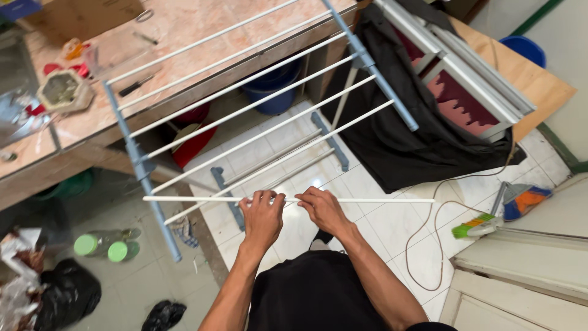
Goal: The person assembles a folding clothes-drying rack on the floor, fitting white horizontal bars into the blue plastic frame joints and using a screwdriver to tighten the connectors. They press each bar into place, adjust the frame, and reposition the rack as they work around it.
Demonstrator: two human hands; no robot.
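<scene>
A loose white rod runs level across the lower middle of the head view, in front of a drying rack with blue side bars and several white rails. My left hand is closed over the rod left of its middle. My right hand grips it just to the right, the two hands nearly touching. The rod's left end reaches toward the rack's left blue bar, and its right end hangs free over the white floor tiles.
A tiled counter with small tools lies behind the rack. Black cloth drapes a leaning frame at right. Two green-capped bottles and black bags lie at lower left. A brush and a cable lie on the floor at right.
</scene>
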